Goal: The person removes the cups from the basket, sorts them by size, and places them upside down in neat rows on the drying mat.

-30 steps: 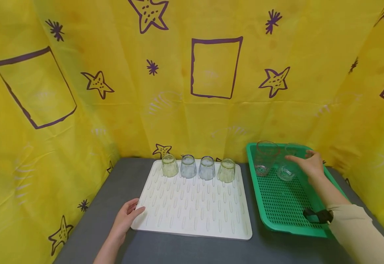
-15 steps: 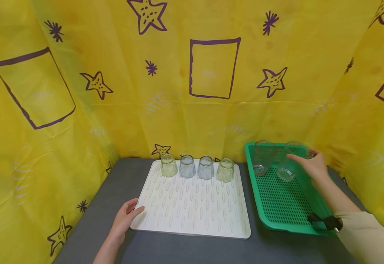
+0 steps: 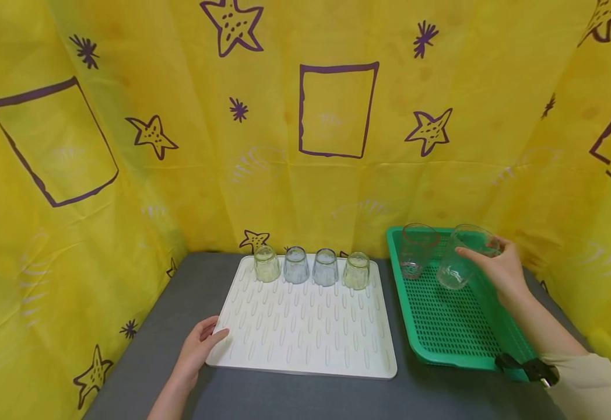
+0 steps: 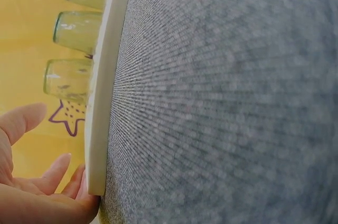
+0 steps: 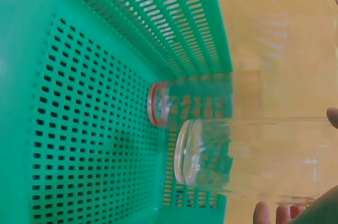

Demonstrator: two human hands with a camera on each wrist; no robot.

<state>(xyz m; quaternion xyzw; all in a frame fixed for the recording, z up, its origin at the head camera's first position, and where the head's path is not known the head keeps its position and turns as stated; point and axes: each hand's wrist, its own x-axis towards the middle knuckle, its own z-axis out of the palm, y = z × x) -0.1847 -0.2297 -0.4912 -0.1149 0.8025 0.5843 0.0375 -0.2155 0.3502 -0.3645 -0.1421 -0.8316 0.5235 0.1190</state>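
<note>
My right hand (image 3: 499,265) grips a clear tall glass (image 3: 455,271) near its rim, thumb on one side and fingers on the other. In the right wrist view this glass (image 5: 253,155) is over the green basket, its base toward the basket's floor. Beside it stands another tall glass (image 3: 413,256) with a reddish rim, inside the green basket (image 3: 415,332). My left hand (image 3: 195,353) rests at the left edge of the white ridged tray (image 3: 311,338), fingers touching the edge, thumb over the corner area. The left wrist view shows the fingers (image 4: 79,189) against the tray's edge.
Several short tinted glasses (image 3: 296,266) stand upside down in a row along the tray's back edge. The basket is right of the tray on the grey table (image 3: 284,399). A yellow patterned curtain (image 3: 263,192) hangs behind and at both sides.
The right hand now holds the clear glass slightly tilted and a little left of where it stood. The view has shifted slightly; the left hand stays at the tray's edge.
</note>
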